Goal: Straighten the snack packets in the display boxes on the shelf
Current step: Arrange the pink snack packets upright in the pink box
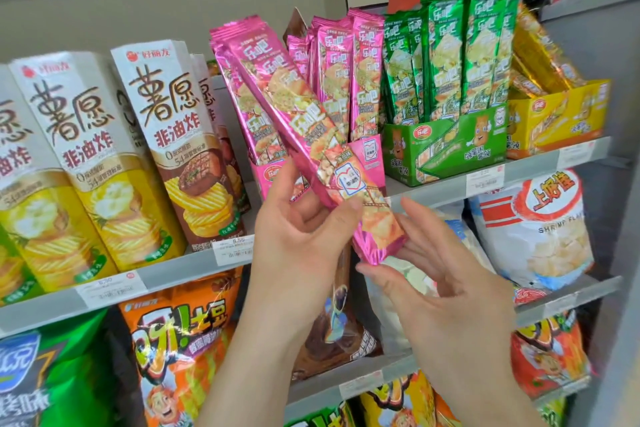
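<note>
Left hand [304,232] grips a bundle of pink snack packets [294,121], tilted leftward in front of the pink display box [371,154] on the shelf [540,163]. Right hand [450,288], fingers relaxed and spread, touches the bundle's lower end. Green packets [446,55] stand upright in the neighbouring green box [450,149].

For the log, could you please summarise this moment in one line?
left hand: grips pink packet; right hand: relaxed, at its lower end; packet: tilted

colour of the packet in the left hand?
Pink, foil-shiny; the held packet shows best in the head view.
</note>
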### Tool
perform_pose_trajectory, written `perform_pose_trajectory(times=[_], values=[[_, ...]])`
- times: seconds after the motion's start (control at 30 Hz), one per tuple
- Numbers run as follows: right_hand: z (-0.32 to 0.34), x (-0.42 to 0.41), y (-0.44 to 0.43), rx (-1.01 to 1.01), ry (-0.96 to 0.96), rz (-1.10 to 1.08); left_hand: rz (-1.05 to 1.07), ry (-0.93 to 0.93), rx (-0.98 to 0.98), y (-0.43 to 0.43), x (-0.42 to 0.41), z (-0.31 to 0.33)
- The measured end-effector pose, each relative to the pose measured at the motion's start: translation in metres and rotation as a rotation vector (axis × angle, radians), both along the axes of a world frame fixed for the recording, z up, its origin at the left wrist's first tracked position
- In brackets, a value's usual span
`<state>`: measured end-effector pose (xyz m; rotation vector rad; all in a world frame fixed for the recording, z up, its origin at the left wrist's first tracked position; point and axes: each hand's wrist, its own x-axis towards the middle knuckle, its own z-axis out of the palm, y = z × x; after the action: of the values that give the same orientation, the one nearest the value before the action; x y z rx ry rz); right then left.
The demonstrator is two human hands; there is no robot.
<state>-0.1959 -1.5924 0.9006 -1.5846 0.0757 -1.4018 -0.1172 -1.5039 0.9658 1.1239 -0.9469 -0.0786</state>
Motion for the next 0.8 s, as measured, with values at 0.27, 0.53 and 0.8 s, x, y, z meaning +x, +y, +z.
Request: perform_pose_trajectory(times=[0.27, 0.53, 0.8], values=[[-0.008, 0.007, -0.020, 0.034, 0.203, -0.060, 0.007, 0.112, -0.131, -0.011, -0.008, -0.002], [0.011, -0.011, 0.018, -0.247, 0.380, -0.400, 0.157, -0.037, -0.103, -0.015, -0.004, 0.001], [0.070, -0.007, -0.029, -0.070, 0.305, 0.410, 0.280, -0.342, 0.237, -0.006, 0.000, 0.031]])
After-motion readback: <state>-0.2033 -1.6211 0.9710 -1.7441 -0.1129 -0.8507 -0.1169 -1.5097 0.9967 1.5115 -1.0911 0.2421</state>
